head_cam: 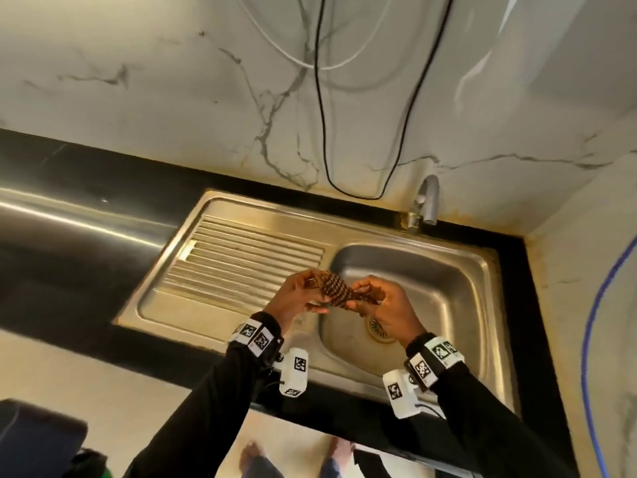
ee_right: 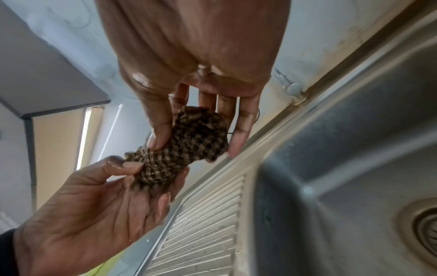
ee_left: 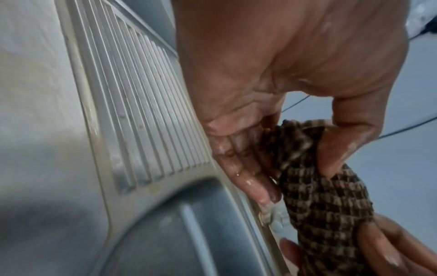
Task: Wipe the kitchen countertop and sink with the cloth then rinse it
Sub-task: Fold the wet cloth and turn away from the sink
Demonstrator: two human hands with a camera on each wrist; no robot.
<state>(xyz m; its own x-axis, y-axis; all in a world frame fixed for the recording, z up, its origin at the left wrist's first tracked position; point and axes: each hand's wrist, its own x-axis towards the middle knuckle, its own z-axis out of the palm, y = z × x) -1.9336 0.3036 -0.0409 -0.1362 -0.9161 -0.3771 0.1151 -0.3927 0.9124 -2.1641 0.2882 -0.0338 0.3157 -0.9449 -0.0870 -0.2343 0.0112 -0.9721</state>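
Note:
A wet brown-checked cloth (head_cam: 336,289) is rolled and twisted into a short rope. It is held above the steel sink (head_cam: 448,270), over the line between the ribbed drainboard (head_cam: 248,257) and the basin. My left hand (head_cam: 315,291) grips its left end, thumb over the cloth (ee_left: 326,201) and fingers (ee_left: 248,179) under it. My right hand (head_cam: 362,298) grips the other end, with the cloth (ee_right: 196,136) between thumb and fingers (ee_right: 236,145). Both hands glisten with water. The black countertop (head_cam: 69,270) lies to the left.
A grey tap (head_cam: 429,198) stands at the basin's back right corner, with no water seen running. The drain strainer (head_cam: 379,329) lies below my right hand. Black and white cables (head_cam: 320,98) hang on the marble wall. A blue hose (head_cam: 593,322) runs down the right wall.

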